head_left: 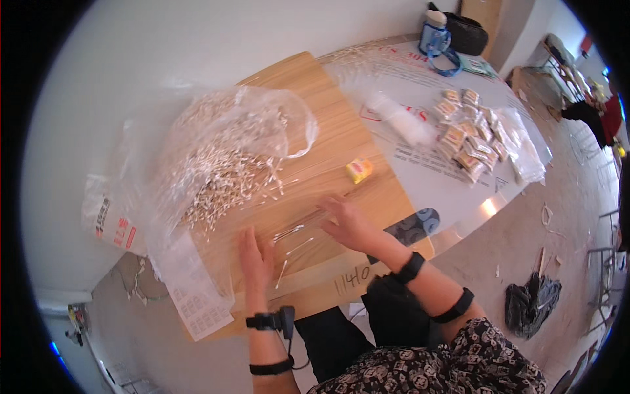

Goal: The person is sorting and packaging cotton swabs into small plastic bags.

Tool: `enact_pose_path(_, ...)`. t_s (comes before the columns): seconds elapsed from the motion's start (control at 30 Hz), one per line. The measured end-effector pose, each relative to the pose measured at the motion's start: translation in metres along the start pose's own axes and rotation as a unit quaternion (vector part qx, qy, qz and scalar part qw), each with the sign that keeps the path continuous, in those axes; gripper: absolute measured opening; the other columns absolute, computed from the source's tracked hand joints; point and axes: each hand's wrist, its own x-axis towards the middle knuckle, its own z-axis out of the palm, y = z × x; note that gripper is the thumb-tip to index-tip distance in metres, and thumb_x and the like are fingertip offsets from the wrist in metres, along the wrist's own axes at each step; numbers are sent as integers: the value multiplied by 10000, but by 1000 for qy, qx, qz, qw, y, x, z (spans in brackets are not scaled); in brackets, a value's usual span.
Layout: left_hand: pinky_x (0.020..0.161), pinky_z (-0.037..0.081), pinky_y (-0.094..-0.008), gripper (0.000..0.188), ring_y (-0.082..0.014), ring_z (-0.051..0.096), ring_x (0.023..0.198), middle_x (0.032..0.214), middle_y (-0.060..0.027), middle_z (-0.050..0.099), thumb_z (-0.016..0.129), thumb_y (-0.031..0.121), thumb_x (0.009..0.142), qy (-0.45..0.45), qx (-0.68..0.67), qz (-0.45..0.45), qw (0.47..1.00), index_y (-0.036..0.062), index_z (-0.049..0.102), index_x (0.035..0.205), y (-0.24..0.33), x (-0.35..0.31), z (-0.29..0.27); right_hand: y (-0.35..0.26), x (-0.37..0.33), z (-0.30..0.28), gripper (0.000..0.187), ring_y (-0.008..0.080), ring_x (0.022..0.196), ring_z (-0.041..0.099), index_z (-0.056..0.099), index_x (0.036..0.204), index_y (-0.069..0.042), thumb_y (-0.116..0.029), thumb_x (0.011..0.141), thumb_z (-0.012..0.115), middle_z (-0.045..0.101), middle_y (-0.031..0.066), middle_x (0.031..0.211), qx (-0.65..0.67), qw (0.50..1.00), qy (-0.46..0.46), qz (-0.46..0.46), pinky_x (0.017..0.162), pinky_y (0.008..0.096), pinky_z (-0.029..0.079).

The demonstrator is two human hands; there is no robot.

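Several cotton swabs [289, 232] lie loose on the wooden board between my two hands. Just left of them, my left hand [256, 257] rests on edge with its fingers stretched out, holding nothing. My right hand [349, 223] is on the other side, fingers and thumb apart, with nothing visible in its grip. Further up and left, a large clear plastic bag [298, 118] lies on its side with a big heap of cotton swabs [226, 184] spilling from its mouth. Beyond my right hand sits a small yellow packet [359, 170].
The wooden board [315, 79] meets a wall on the left. A sheet of printed labels [195, 295] hangs over its near left edge. To the right are small filled packets [469, 141], clear plastic bags [407, 121] and a blue bottle [433, 34]. A black bag [533, 302] lies on the floor.
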Motion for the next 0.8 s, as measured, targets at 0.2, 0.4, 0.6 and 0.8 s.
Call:
enact_pose_path(0.2,1107,174,-512,710,-384,231,1368,1467,-245,249,586,289,872,7,130,-18,991,-16,251,1418,59,-55,31,26,-64,-100,165,263,712,628,612,902,55,-65,789,606,626,177,776,69,991,51,100,640,328,480)
enact_pose_path(0.4,1103,180,-509,676,-357,236,1370,1467,-220,266,548,296,896,28,176,-22,984,-3,248,1423,70,-20,45,106,-70,-151,105,204,591,620,641,804,32,-64,765,628,619,151,652,47,950,213,223,565,329,474)
enact_pose_path(0.6,1100,211,-468,576,-389,282,1342,1433,-238,326,520,242,913,94,115,-20,989,-4,317,1392,60,-5,51,125,-56,-159,124,257,585,614,612,727,20,-93,731,663,611,151,629,-50,936,243,250,565,351,469)
enact_pose_path(0.8,1087,213,-484,451,-382,307,1332,1377,-211,407,530,194,905,173,133,50,975,-11,437,1296,63,-12,47,84,-56,-126,85,333,621,586,590,721,5,-66,722,636,584,172,668,-52,976,142,156,572,384,460)
